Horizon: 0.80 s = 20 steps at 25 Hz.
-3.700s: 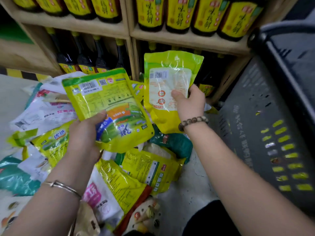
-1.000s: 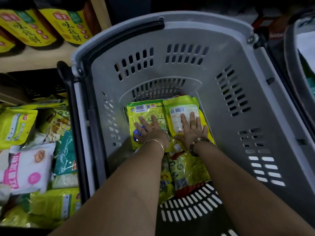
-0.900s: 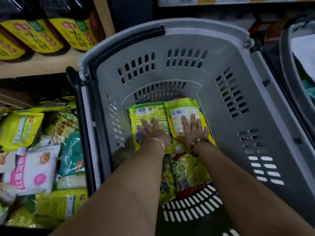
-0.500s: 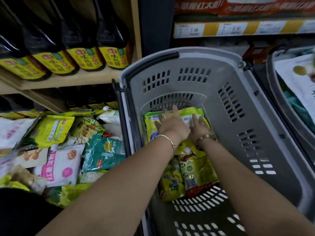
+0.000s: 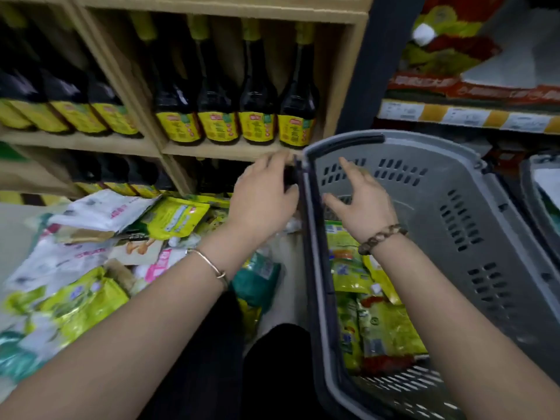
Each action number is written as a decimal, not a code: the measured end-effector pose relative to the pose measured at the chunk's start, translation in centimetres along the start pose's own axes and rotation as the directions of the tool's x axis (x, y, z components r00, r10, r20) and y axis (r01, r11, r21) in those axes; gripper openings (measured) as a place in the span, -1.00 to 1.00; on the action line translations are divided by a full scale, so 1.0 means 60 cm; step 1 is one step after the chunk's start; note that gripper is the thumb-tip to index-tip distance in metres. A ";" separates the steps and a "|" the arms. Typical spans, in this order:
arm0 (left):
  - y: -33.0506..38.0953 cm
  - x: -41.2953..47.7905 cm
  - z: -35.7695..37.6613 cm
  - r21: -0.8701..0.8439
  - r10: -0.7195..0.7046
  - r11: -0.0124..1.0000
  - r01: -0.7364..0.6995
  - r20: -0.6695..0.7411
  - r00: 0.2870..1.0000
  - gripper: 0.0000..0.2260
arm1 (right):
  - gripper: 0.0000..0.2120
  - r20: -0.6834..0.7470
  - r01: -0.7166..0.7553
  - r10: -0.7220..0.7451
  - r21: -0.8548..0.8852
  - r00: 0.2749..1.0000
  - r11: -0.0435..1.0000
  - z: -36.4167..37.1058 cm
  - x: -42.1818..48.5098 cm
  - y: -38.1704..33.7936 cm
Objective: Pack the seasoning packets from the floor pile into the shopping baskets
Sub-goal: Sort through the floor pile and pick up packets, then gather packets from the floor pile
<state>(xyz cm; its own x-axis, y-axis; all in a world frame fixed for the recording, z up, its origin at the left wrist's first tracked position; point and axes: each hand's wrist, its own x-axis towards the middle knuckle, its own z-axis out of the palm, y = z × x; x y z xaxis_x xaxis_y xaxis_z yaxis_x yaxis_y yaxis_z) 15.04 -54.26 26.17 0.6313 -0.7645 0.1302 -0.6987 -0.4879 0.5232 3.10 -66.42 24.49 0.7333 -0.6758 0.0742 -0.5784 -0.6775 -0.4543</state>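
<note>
Raised off the packed seasoning packets (image 5: 381, 328) since half a second earlier: left grip (image 5: 263, 201) and right grip (image 5: 360, 204); view also swung left and up, toward the wooden shelf (image 5: 212, 148).

Left grip: released, fingers loosely extended, holding nothing; now outside the grey basket (image 5: 472, 225), just left of its rim, above the floor pile (image 5: 91, 268).

Right grip: released, fingers spread, holding nothing; above the basket interior, near the left wall.

Packed seasoning packets: yellow-green, lying flat and overlapping on the basket bottom.

Floor pile: yellow, white and teal packets heaped on the floor left of the basket, below the shelf.

Dark handle (image 5: 345, 143): folded along the far rim.

Dark bottles (image 5: 257, 110) with yellow labels: upright in a row on the shelf.

Second basket (image 5: 525, 183): at the right edge, just beside the first.

Label print: too blurred to read.
</note>
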 end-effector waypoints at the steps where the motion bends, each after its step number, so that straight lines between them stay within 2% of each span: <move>1: -0.030 -0.012 -0.018 -0.006 -0.047 0.999 0.047 -0.022 0.999 -0.48 | -0.35 0.020 0.060 -0.060 -0.002 0.998 0.998 0.009 -0.001 -0.035; 4: -0.122 -0.055 -0.057 -0.009 -0.170 0.985 0.170 -0.070 0.983 -0.49 | -0.37 0.086 0.210 -0.209 -0.010 0.974 0.978 0.055 -0.004 -0.121; 9: -0.255 -0.137 -0.075 -0.006 -0.364 0.931 0.366 -0.096 0.926 -0.51 | -0.38 0.253 0.269 -0.253 -0.033 0.934 0.963 0.173 -0.004 -0.203; 16: -0.388 -0.161 -0.034 0.005 -0.501 0.866 0.501 0.010 0.866 -0.52 | -0.43 0.467 0.219 -0.126 -0.150 0.875 0.964 0.320 0.033 -0.226; 20: -0.448 -0.165 0.001 0.000 -0.565 0.821 0.571 0.141 0.813 -0.52 | -0.49 0.605 0.153 -0.033 -0.148 0.795 0.977 0.404 0.046 -0.223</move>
<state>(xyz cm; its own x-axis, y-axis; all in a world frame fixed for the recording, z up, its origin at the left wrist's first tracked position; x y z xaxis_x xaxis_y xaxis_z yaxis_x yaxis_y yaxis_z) 27.56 -33.61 10.76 0.8606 -0.4053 -0.3083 -0.2135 -0.8368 0.5042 21.52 -52.19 9.28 0.8185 -0.3398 -0.4632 -0.5060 -0.8082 -0.3012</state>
